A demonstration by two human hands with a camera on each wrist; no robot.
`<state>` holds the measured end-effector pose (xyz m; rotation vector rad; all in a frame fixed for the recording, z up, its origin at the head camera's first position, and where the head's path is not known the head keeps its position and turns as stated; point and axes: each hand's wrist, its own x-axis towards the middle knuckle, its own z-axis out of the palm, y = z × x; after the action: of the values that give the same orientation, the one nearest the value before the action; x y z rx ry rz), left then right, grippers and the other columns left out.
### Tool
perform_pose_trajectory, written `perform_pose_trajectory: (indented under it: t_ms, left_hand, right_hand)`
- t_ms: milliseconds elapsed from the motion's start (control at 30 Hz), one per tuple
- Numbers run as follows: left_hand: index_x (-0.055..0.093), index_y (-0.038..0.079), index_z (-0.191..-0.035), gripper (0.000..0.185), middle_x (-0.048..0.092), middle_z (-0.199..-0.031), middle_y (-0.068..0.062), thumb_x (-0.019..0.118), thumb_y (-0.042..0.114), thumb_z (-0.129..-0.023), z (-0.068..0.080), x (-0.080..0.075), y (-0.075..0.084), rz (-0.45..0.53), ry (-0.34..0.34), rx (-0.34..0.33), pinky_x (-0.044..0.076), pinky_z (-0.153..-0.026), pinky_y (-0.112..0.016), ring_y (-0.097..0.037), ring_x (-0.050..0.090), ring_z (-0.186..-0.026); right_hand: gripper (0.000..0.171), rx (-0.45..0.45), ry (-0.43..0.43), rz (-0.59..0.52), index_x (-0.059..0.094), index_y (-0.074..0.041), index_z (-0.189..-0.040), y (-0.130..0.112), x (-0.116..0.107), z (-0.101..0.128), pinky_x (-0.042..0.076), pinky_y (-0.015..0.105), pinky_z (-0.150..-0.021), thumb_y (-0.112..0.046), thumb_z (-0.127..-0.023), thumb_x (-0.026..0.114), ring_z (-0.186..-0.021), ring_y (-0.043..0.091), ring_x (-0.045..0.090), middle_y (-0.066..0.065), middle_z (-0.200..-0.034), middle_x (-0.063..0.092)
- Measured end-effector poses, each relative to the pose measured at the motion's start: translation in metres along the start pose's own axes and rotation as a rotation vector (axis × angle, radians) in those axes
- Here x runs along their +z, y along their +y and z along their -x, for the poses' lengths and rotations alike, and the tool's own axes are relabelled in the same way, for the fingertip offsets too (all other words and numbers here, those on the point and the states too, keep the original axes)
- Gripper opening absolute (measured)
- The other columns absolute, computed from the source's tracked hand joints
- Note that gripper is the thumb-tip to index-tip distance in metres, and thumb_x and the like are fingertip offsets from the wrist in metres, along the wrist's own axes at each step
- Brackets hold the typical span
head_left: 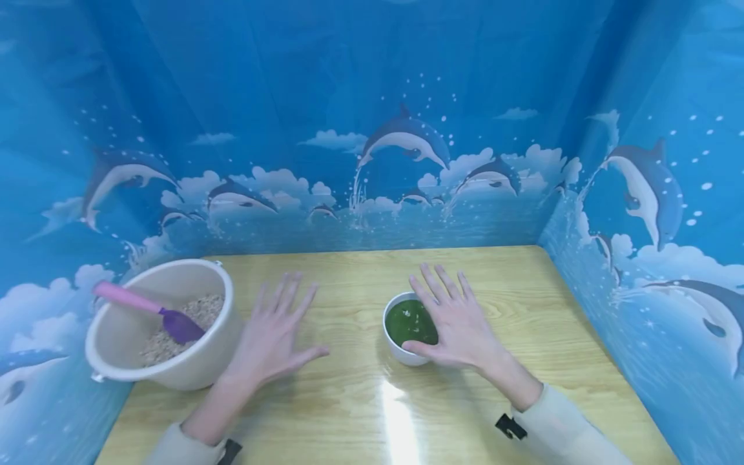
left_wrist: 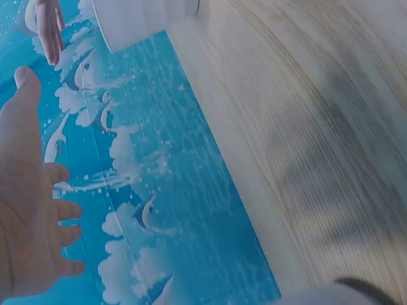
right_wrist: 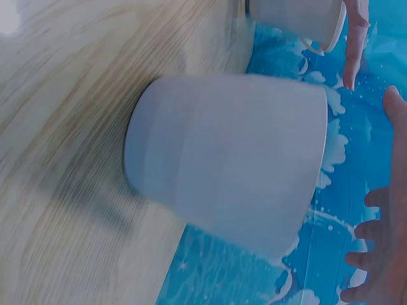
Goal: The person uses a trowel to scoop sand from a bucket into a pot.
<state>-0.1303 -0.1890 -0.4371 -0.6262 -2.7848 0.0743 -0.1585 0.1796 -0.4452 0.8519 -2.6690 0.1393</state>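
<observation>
A small white bowl (head_left: 401, 349) of dark green stuff stands mid-table; the right wrist view shows its pale side (right_wrist: 229, 171). My right hand (head_left: 456, 316) is spread flat over the bowl's right half, thumb by the near rim, holding nothing. Its fingers (right_wrist: 381, 254) stay straight and apart from the bowl's wall. My left hand (head_left: 273, 336) hovers open over the table, fingers fanned, just right of a cream bucket (head_left: 116, 336). That bucket holds grain (head_left: 200, 310) and a purple scoop (head_left: 180, 325) with a pink handle. The left wrist view shows my left palm (left_wrist: 32, 210), empty.
The wooden table (head_left: 360, 284) is boxed in at the back and both sides by blue dolphin-print sheeting (head_left: 372, 129). The bucket sits at the table's left edge against the sheet. A glare patch (head_left: 398, 420) lies near the front edge.
</observation>
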Motion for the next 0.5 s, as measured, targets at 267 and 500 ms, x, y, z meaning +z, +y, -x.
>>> perform_pose_trajectory:
  t_ms: [267, 500]
  left_hand:
    - [0.032, 0.013, -0.165, 0.117, 0.028, -0.171, -0.024, 0.019, 0.099, -0.086, 0.025, -0.010, -0.020, -0.030, 0.050, -0.025, 0.023, -0.126, -0.071, -0.046, 0.032, -0.157]
    - [0.036, 0.013, -0.164, 0.115, 0.032, -0.170, -0.024, 0.023, 0.097, -0.087, 0.048, -0.020, -0.038, -0.039, 0.116, -0.056, 0.025, -0.126, -0.070, -0.047, 0.034, -0.155]
  right_hand:
    - [0.112, -0.052, -0.034, -0.011, 0.019, -0.022, -0.170, -0.025, 0.005, -0.018, 0.022, 0.069, -0.128, -0.090, -0.086, 0.049, -0.164, 0.040, 0.020, 0.010, -0.179, 0.012]
    - [0.110, -0.115, -0.027, -0.028, 0.009, -0.023, -0.171, -0.049, 0.010, -0.037, 0.021, 0.068, -0.129, -0.096, -0.089, 0.015, -0.165, 0.039, 0.019, 0.010, -0.179, 0.011]
